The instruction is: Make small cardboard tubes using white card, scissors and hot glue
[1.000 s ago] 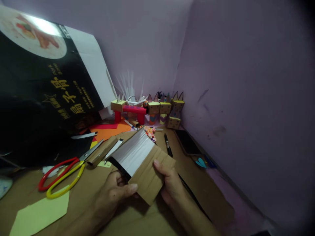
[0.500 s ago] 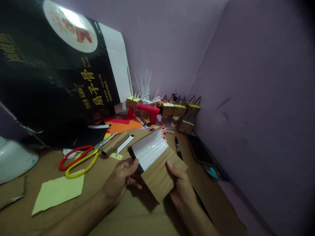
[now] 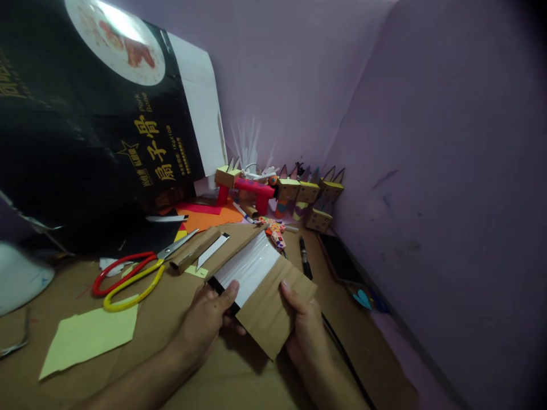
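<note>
Between my two hands is a folded piece of cardboard (image 3: 273, 304), plain brown on one panel and glossy white with a black edge on another. My left hand (image 3: 209, 319) grips its left side, thumb on the black and white edge, fingers underneath. On the brown panel rests the thumb of my right hand (image 3: 307, 327), its fingers curled beneath and partly hidden. The piece is tilted above the cardboard sheet (image 3: 205, 381) that covers the table. Left of my hands lie scissors (image 3: 137, 276) with red and yellow handles, beside a rolled cardboard tube (image 3: 194, 253) and a white strip (image 3: 212, 250).
A yellow paper piece (image 3: 89, 341) lies front left, near a white container (image 3: 21, 279). A large black box (image 3: 98, 131) leans at the back. Cardboard animal figures (image 3: 288, 189) line the wall. A black pen (image 3: 305, 257) and a phone (image 3: 342, 259) lie to the right.
My hands and the folded cardboard have shifted slightly left and down in view, and its white panel looks more bent. The whole scene has also slid a little left.
</note>
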The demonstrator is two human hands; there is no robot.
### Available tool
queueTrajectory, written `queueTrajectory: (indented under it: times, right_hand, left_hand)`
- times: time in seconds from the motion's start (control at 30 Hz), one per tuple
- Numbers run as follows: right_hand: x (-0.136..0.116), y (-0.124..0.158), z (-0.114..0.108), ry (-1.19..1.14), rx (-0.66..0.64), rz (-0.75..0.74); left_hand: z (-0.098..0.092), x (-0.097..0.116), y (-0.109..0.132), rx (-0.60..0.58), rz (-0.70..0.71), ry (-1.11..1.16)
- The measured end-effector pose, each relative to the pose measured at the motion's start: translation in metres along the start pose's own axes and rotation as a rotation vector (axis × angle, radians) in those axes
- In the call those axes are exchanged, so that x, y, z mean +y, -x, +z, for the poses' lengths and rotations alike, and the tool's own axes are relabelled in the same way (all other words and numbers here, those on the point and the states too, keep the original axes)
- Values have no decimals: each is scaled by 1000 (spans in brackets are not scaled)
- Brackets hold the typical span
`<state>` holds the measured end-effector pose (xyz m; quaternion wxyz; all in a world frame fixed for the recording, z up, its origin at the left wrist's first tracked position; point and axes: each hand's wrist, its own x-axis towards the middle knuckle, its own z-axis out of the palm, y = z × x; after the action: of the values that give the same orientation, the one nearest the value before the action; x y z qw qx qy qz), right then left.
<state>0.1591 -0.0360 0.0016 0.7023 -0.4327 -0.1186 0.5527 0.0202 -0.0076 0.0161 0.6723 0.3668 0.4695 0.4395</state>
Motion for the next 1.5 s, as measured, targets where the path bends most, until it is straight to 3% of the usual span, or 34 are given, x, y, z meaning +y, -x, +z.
queueTrajectory:
  times: [0.4,0.53,0.67,0.77,1.03,1.5]
  right_hand:
    - [-1,3,0,0,2,-48]
    - [-3,3,1,23,8,-56]
    - [-2,3,0,39,14,-54]
    - [0,2,1,63,12,-47]
    - [-2,4,7,26,-111,80]
    - [-6,6,6,-80,-218,94]
  left_hand:
    - [-1,-4,3,52,-3,-56]
    - [-2,0,4,-76,13,-14]
    - [-1,3,5,-220,-88,-7]
    - [1,2,5,-257,-136,-83]
    - [0,3,1,-107,-90,-161]
    - [-2,5,-2,-80,-42,-145]
